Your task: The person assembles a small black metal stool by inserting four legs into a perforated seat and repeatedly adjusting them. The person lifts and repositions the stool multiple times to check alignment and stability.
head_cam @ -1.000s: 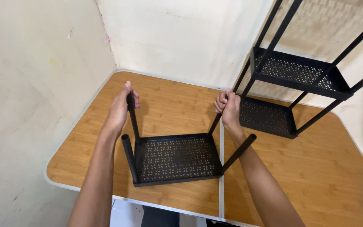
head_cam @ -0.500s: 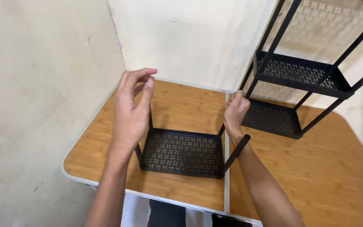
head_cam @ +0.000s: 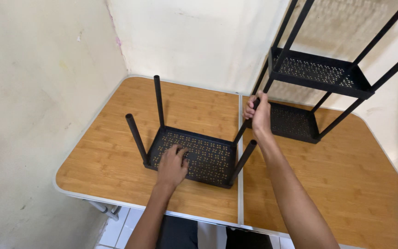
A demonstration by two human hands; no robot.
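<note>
Head view: both hands on the upturned black shelf tray on the wooden worktop.
The left hand (head_cam: 172,164) presses flat on the perforated tray (head_cam: 203,150), fingers spread open, gripping nothing. The right hand (head_cam: 258,114) has its fingers closed around the top of the far-right leg (head_cam: 241,133). The tray sits mid-worktop (head_cam: 116,152) with its four legs pointing up. Just behind the right hand stands a taller black rack (head_cam: 321,74), tucked against the wall.
</note>
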